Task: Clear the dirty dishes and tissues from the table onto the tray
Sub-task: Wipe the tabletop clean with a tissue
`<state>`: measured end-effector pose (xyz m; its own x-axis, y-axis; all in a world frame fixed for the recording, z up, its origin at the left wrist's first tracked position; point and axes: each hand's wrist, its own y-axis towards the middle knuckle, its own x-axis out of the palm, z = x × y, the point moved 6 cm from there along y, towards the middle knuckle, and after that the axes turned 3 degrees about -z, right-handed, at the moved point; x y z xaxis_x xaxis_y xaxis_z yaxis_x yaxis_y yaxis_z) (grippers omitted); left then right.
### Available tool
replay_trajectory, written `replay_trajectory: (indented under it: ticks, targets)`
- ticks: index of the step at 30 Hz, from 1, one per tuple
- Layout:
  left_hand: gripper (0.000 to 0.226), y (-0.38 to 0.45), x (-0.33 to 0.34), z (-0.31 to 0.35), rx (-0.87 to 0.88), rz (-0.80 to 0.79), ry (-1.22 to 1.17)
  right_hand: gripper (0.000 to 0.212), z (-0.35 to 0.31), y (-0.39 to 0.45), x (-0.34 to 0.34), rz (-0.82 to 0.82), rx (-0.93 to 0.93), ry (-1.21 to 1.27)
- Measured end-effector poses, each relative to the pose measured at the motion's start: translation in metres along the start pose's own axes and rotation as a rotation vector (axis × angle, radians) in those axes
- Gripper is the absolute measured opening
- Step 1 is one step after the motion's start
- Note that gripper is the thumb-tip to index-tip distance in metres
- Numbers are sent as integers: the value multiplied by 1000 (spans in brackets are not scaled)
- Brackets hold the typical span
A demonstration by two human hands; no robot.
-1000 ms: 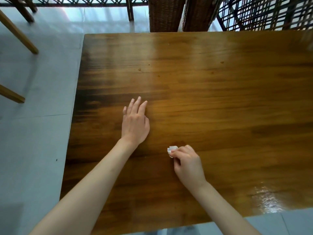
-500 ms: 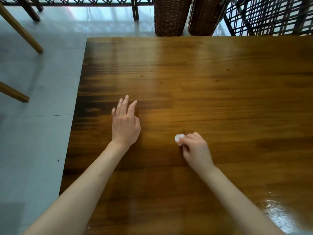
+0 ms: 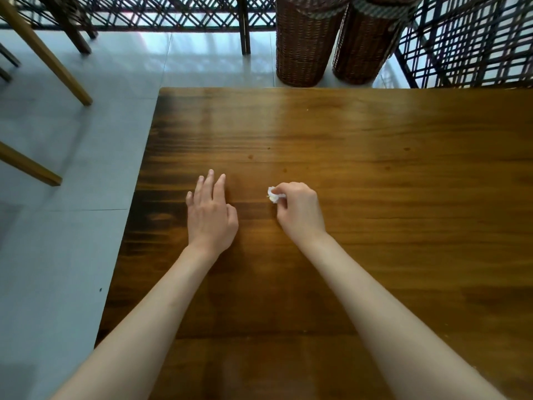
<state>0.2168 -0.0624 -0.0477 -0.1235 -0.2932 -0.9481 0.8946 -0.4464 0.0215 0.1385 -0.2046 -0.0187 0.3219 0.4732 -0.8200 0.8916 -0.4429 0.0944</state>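
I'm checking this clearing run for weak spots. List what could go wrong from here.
1. The right hand pinches the small crumpled white tissue only at its fingertips, so a scrap might drop onto the glossy brown wooden table.
2. No tray shows in this view, so the tissue may have to travel some way and could slip out.
3. The left hand lies flat with nothing in it; small specks farther along the table may get missed.

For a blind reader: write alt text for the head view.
The right hand pinches a small white tissue over a wooden table; the left hand rests flat beside it. Two wicker baskets stand beyond.
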Motion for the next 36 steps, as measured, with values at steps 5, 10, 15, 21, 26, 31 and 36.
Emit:
replay_trajectory:
  ticks: [5,10,15,21,26,31,36]
  targets:
    - [64,39,8,-9,-57,-10,48,21,3,43,6,-14,-8,-49]
    - [69,69,20,-9,-59,-49,70,24,-10,85,12,29,-95,-29]
    - [70,71,27,-13,-33,-63,71,26,-35,119,43,-55,-225,-101]
    - [69,74,27,-13,-49,-70,78,23,-34,118,55,-150,-246,-115]
    - [70,73,25,-13,-67,-76,54,18,7,81,24,-113,-226,-130]
    - [69,72,23,-11,-62,-95,18,20,88,57,-36,17,-75,-188]
    - [71,72,23,-9,-67,-104,29,12,103,68,-54,62,73,-194]
